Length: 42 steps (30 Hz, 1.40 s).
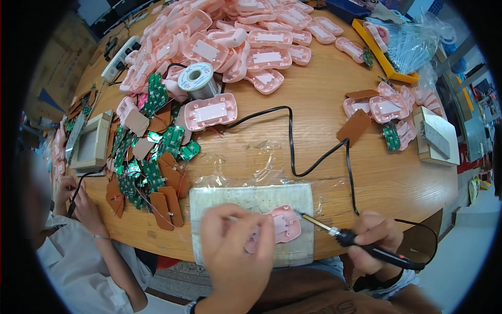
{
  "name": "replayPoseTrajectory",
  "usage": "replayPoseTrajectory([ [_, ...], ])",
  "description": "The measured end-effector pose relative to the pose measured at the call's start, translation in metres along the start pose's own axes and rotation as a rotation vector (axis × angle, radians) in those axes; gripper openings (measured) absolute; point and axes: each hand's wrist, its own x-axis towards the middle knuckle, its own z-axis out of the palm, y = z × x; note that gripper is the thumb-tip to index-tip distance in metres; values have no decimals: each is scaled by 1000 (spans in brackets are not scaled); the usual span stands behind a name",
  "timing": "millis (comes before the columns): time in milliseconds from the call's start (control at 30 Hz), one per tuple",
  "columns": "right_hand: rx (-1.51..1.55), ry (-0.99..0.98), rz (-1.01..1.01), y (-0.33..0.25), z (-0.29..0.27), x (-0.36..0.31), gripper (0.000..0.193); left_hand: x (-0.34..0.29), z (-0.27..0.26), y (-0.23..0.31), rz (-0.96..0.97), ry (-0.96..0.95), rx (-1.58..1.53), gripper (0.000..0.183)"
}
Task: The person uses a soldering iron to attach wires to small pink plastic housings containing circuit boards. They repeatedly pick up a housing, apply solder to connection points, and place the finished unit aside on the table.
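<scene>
Wood-grain bench point(319, 112) bore heaped pink plastic casings point(206, 49) at its far edge. 1 half-shell point(286, 226) lay on the pale mat point(300, 252) at the near edge, partly behind the left hand point(230, 240), whose grip could not be determined. Right hand point(376, 238) held a soldering iron point(345, 238), tip just beside the half-shell.

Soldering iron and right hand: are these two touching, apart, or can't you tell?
Touching. The head view shows the right hand gripping the soldering iron, with its digits on both sides and no gap between.
</scene>
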Motion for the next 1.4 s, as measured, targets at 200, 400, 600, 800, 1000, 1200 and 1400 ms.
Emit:
replayPoseTrajectory([
  [200,33,237,83,1,-4,-14,23,64,0,18,-57,103,-231,15],
  [400,16,266,114,4,-9,-26,25,36,-35,-25,-93,226,164,17],
  [600,55,253,213,-1,-3,-25,24,8,-65,-93,-182,123,476,23],
  [800,33,220,119,-9,4,-25,25,30,-32,-98,-88,58,512,19],
  [1000,115,319,98,-22,7,-14,26,60,-45,-90,-69,199,-34,12],
  [1200,500,258,139,-41,22,26,31,63,-55,-34,15,-121,-416,11],
  [1400,153,16,95,-43,28,59,49,31,-52,3,-201,-584,-806,10],
])
